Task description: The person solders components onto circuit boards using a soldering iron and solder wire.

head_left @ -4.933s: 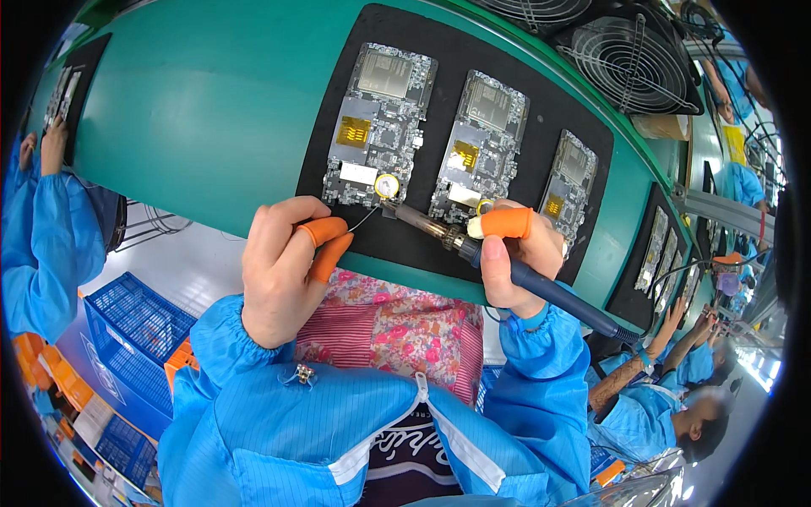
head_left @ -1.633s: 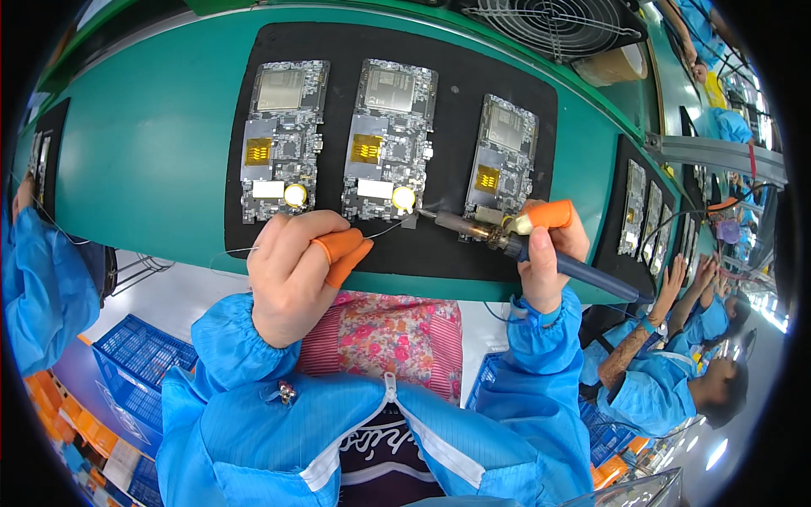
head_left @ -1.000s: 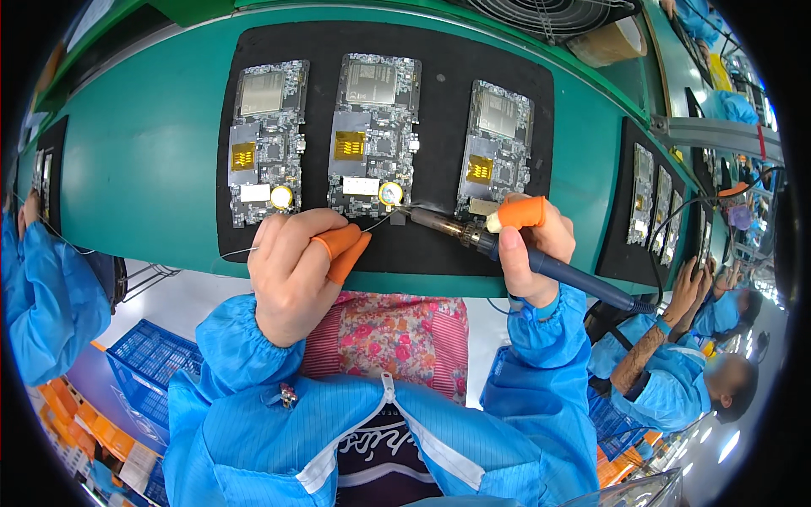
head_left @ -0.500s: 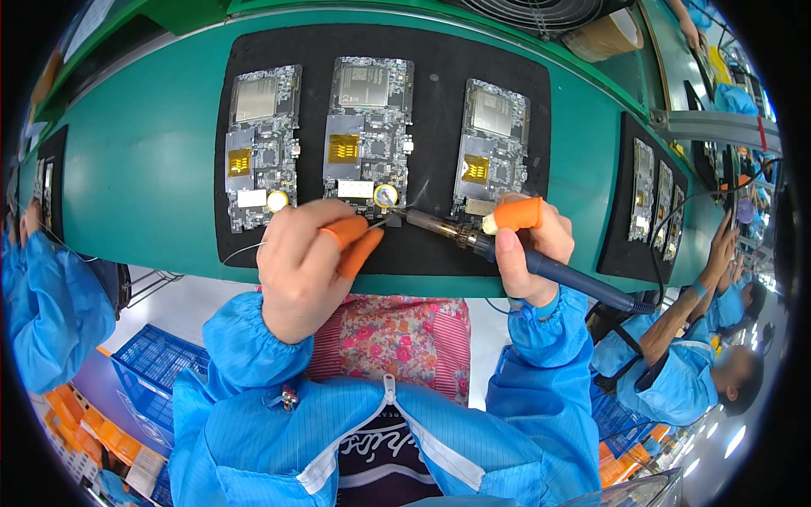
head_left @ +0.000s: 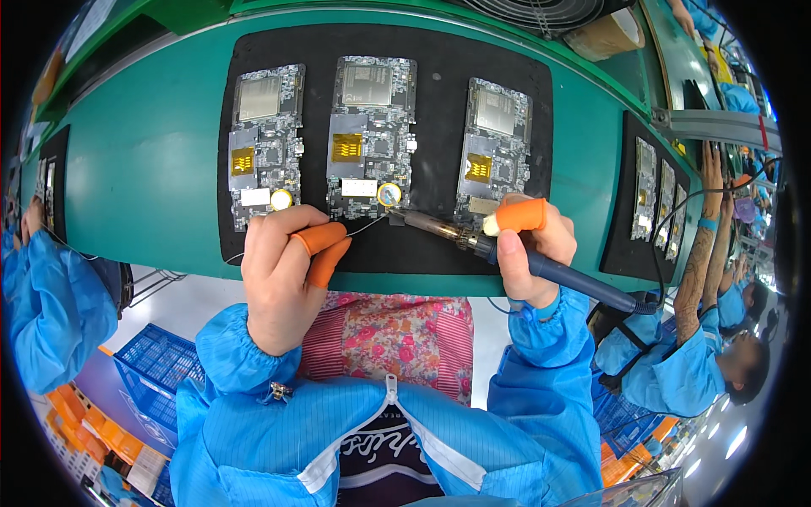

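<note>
My right hand [head_left: 536, 245] grips a soldering iron [head_left: 553, 272] with a dark blue handle, an orange finger cot on one finger. Its tip rests at the lower edge of the middle circuit board [head_left: 372, 118], just below a round coin cell [head_left: 389, 195]. Pinched in my left hand [head_left: 287, 266], which wears two orange finger cots, is a thin solder wire [head_left: 367, 226]. The wire's end reaches close to the iron's tip; whether they touch I cannot tell. A left circuit board [head_left: 269, 135] also carries a coin cell [head_left: 281, 199]. A right circuit board [head_left: 494, 144] lies apart.
All three boards lie on a black mat [head_left: 439, 101] over a green bench [head_left: 144, 169]. The iron's cable [head_left: 663, 270] runs off right. Further boards sit on another black mat [head_left: 615, 232]. A tape roll [head_left: 604, 35] stands at the back. Co-workers sit on both sides.
My left hand has drawn back left and slightly down, so more of the solder wire shows. The iron stays nearly in place. At right, a co-worker's arms have stretched farther forward.
</note>
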`<state>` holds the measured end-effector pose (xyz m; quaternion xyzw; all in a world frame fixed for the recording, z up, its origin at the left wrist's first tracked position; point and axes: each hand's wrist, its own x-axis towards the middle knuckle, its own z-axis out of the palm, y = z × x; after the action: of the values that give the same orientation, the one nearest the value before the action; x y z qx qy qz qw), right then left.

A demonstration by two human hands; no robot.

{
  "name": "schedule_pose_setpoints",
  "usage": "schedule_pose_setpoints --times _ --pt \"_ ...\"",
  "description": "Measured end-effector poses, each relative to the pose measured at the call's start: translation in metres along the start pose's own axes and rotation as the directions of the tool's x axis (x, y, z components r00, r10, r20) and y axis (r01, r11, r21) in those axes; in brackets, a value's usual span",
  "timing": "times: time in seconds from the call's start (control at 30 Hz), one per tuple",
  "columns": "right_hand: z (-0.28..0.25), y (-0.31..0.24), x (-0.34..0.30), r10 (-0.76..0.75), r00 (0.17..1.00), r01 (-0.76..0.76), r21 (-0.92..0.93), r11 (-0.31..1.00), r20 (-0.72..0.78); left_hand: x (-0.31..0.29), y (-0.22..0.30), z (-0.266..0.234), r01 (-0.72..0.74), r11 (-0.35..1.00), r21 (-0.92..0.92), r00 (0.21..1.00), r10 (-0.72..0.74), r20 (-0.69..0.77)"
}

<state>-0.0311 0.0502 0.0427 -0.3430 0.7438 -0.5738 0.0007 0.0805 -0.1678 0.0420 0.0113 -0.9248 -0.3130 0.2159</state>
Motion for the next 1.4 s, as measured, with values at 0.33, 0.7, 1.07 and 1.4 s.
schedule_pose_setpoints --times 0.33,0.7,1.07,1.4 --pt "-0.001 0.000 0.004 -0.039 0.996 0.042 -0.031 0.999 0.080 0.005 0.002 0.005 -0.038 0.999 0.027 0.999 0.038 0.009" --pt "0.002 0.000 0.007 -0.082 0.993 0.086 -0.043 0.995 0.086 0.010 0.001 0.017 -0.132 0.985 0.108 0.991 0.131 0.024" --pt "-0.012 0.003 -0.004 0.021 1.000 -0.020 0.014 1.000 -0.024 0.012 0.014 -0.002 0.107 0.983 -0.147 0.993 -0.099 0.067" --pt "-0.055 0.025 -0.029 0.237 0.920 -0.143 0.295 0.945 -0.313 0.013 0.038 0.025 0.110 0.948 -0.298 0.986 -0.141 -0.084"
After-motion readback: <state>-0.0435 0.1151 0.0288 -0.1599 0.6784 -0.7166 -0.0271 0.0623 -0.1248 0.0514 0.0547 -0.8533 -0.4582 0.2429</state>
